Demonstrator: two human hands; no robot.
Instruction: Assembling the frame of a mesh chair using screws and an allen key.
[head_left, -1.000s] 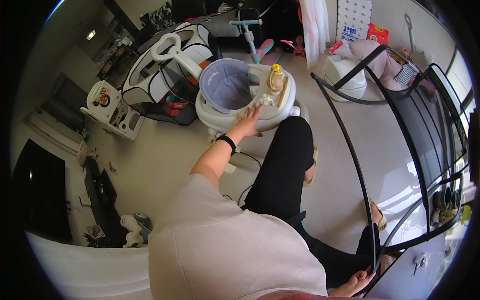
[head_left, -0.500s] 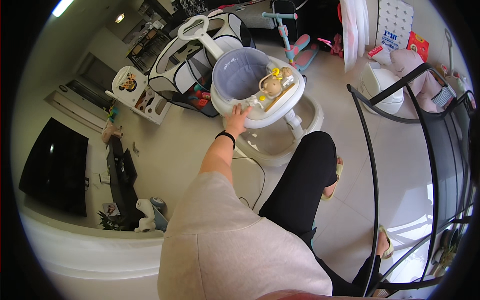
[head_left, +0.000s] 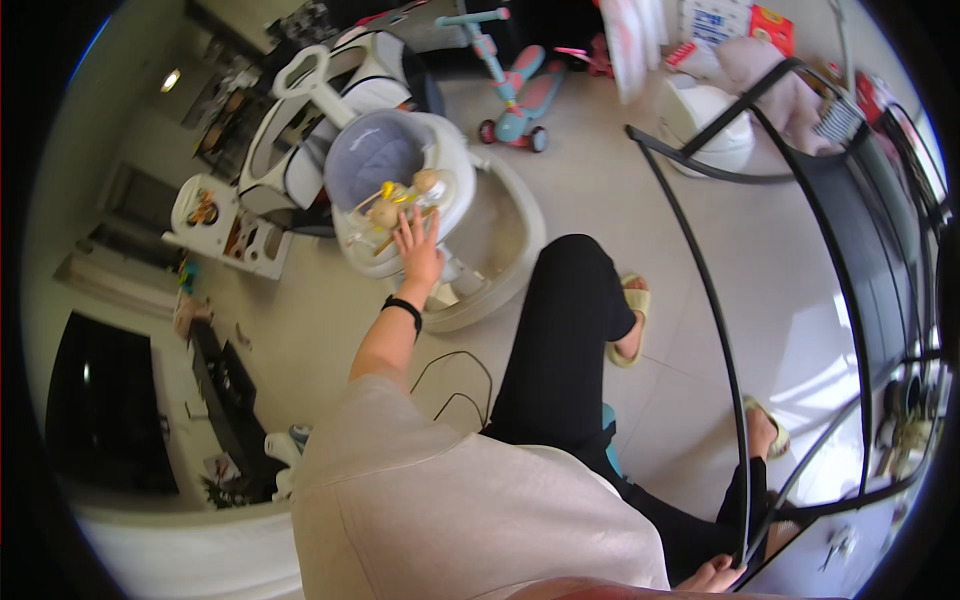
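White walker tray [head_left: 461, 188] with tan toys [head_left: 384, 213]

Floor [head_left: 660, 425], centre: baby walker [head_left: 375, 160], toys [head_left: 385, 213] on its tray [head_left: 458, 190]; of the hands, left hand [head_left: 420, 258] at tray's near edge, right beside the toys. Behind walker, to left: playpen [head_left: 268, 162]; left of that, toy stand [head_left: 222, 218]. Behind walker, to right: scooter [head_left: 513, 122]. Cable [head_left: 491, 385] on floor, before walker, left of person's leg [head_left: 560, 340]. Right side: tubular frame [head_left: 855, 240], right hand [head_left: 712, 575] at its near lower end. Far left: television [head_left: 108, 405]; low cabinet [head_left: 208, 372] to its right.
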